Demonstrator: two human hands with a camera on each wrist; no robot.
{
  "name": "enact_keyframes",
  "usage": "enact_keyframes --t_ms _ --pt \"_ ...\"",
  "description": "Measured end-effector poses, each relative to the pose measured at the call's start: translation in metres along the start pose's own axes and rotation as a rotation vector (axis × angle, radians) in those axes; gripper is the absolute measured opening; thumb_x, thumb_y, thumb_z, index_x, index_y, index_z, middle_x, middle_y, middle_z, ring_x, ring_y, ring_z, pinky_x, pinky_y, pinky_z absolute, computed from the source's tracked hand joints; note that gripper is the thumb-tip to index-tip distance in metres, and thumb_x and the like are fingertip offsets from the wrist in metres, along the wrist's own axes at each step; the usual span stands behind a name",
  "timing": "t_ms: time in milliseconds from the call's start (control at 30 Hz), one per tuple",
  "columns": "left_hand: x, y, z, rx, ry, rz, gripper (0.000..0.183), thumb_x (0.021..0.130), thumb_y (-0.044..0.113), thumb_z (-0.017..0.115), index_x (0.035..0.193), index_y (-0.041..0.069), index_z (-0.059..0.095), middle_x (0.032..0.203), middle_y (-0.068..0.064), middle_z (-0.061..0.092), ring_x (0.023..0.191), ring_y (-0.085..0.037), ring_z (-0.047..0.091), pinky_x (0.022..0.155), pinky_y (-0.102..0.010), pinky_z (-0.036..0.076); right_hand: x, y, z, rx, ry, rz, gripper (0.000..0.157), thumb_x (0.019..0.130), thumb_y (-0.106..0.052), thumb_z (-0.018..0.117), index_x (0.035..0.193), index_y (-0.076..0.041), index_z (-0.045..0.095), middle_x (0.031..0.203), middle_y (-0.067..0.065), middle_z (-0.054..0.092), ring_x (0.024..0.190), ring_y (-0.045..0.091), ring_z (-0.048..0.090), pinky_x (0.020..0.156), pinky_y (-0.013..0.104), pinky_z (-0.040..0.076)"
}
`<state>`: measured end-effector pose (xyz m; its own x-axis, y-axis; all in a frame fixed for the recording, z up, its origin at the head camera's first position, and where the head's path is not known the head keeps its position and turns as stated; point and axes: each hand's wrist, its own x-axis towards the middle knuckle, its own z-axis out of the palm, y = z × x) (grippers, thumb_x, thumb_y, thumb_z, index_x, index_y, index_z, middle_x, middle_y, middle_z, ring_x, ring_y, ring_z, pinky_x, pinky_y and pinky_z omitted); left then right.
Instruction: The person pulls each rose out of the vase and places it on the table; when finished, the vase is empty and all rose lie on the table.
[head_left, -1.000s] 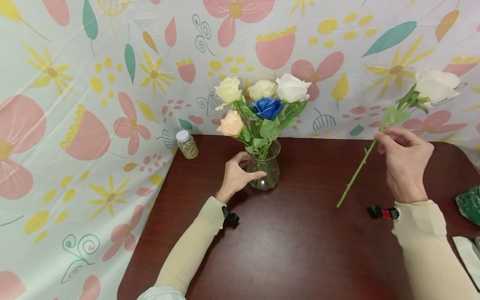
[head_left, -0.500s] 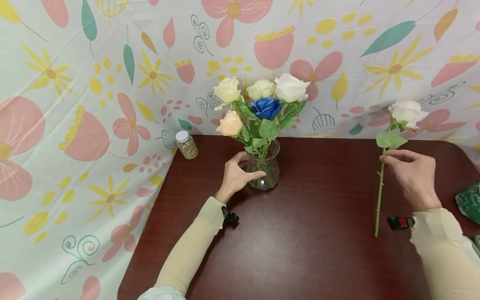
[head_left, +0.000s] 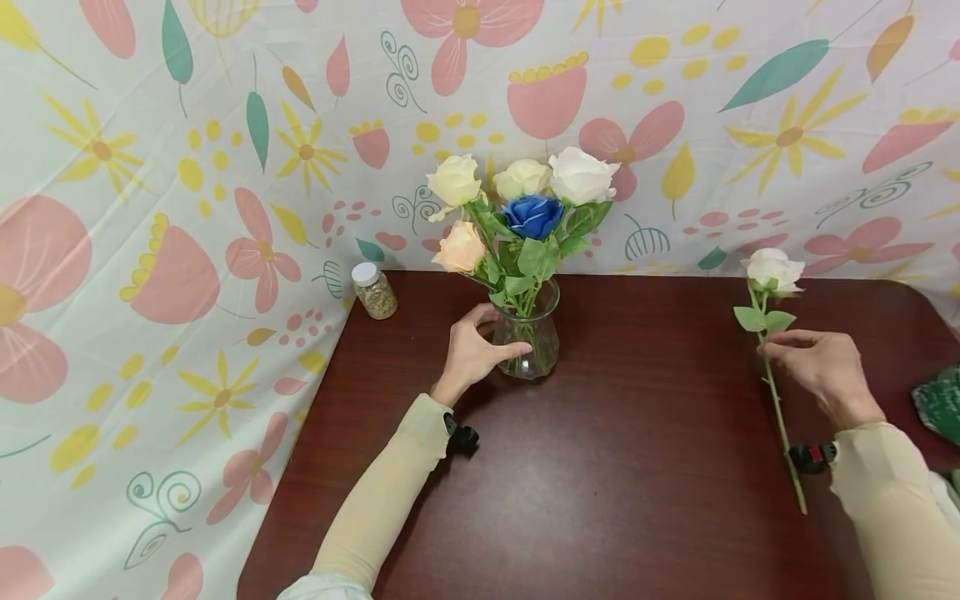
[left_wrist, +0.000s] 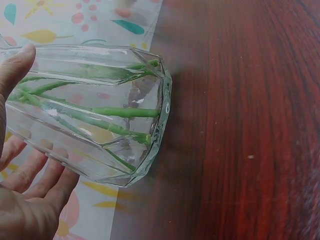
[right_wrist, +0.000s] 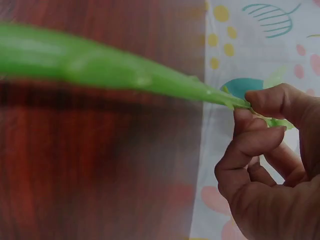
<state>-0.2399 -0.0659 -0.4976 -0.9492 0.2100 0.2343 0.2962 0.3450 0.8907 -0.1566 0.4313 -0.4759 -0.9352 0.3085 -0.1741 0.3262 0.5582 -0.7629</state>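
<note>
In the head view my left hand holds the side of a clear glass vase, thumb in front and fingers behind. Green stems reach down near the vase's base in the left wrist view. Above its rim are a blue rose, a peach rose and several white and cream roses. Well to the right, my right hand pinches a single white rose by its stem just below the leaves. Its bloom points away, and the stem's lower end slants toward me.
A small white-capped jar stands left of the vase on the dark brown table. Flower-patterned cloth hangs along the back and left sides. Part of a dark green object shows at the right edge.
My right hand has lowered the single white rose, and its stem end has swung from the left toward me and rightward. My left hand stays on the vase.
</note>
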Motion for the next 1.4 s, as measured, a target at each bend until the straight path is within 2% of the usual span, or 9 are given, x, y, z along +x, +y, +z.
enact_keyframes --t_ms 100,167,300,400,867,1167,1333,1400 --pt "0.0 0.0 0.0 0.0 0.003 0.003 0.064 0.078 0.025 0.101 0.132 0.01 0.071 0.127 -0.014 0.074 0.124 -0.031 0.072 0.11 -0.044 0.064 0.002 0.005 0.001 -0.021 -0.038 -0.006 0.017 0.104 -0.033 0.074 0.09 -0.043 0.077 0.072 -0.031 0.067 0.069 -0.003 0.06 0.06 0.02 0.054" --pt "0.0 0.0 0.0 0.0 0.003 0.004 0.064 0.078 0.025 0.101 0.132 0.01 0.071 0.127 -0.014 0.074 0.124 -0.031 0.073 0.11 -0.043 0.064 0.003 0.008 0.001 -0.048 -0.056 -0.011 0.012 0.105 -0.033 0.072 0.1 -0.028 0.082 0.074 -0.031 0.066 0.07 -0.003 0.06 0.061 0.021 0.054" --pt "0.0 0.0 0.0 -0.002 0.0 0.003 0.064 0.078 0.025 0.101 0.133 0.01 0.071 0.128 -0.013 0.075 0.125 -0.031 0.073 0.11 -0.043 0.064 0.005 0.014 0.0 -0.086 -0.096 -0.005 0.037 0.106 -0.032 0.07 0.119 0.001 0.078 0.077 -0.029 0.066 0.072 -0.001 0.06 0.062 0.021 0.055" --pt "0.0 0.0 0.0 -0.005 -0.003 0.003 0.065 0.078 0.025 0.101 0.133 0.01 0.071 0.128 -0.013 0.075 0.124 -0.031 0.073 0.11 -0.043 0.064 0.006 0.018 0.0 -0.089 -0.126 0.001 0.044 0.107 -0.031 0.068 0.124 0.009 0.074 0.078 -0.029 0.067 0.072 0.0 0.061 0.063 0.022 0.057" --pt "0.0 -0.002 -0.001 -0.014 0.006 0.011 0.065 0.077 0.026 0.101 0.132 0.01 0.071 0.127 -0.013 0.075 0.123 -0.031 0.073 0.109 -0.044 0.064 0.012 0.028 0.003 -0.084 -0.173 -0.003 0.048 0.109 -0.026 0.067 0.13 0.017 0.068 0.08 -0.029 0.066 0.073 -0.002 0.062 0.064 0.022 0.06" --pt "0.001 -0.003 -0.001 -0.033 -0.005 0.012 0.067 0.077 0.024 0.101 0.135 0.009 0.07 0.13 -0.014 0.075 0.125 -0.032 0.072 0.112 -0.047 0.063 0.01 0.024 0.002 -0.108 -0.193 0.016 0.049 0.111 -0.026 0.063 0.132 0.018 0.066 0.082 -0.02 0.071 0.072 0.001 0.063 0.062 0.024 0.06" --pt "0.002 -0.004 -0.002 -0.026 -0.007 0.02 0.068 0.077 0.025 0.102 0.135 0.01 0.07 0.13 -0.014 0.075 0.125 -0.032 0.072 0.112 -0.048 0.063 0.006 0.019 0.0 -0.125 -0.175 0.023 0.054 0.11 -0.031 0.065 0.134 0.017 0.066 0.083 -0.019 0.072 0.072 0.0 0.063 0.063 0.024 0.06" --pt "0.002 -0.004 -0.002 -0.022 -0.008 0.022 0.068 0.077 0.026 0.102 0.135 0.01 0.07 0.13 -0.014 0.075 0.126 -0.032 0.072 0.112 -0.047 0.063 0.004 0.015 -0.001 -0.16 -0.137 0.022 0.057 0.108 -0.035 0.068 0.134 0.015 0.067 0.082 -0.016 0.073 0.071 -0.001 0.062 0.061 0.024 0.058"
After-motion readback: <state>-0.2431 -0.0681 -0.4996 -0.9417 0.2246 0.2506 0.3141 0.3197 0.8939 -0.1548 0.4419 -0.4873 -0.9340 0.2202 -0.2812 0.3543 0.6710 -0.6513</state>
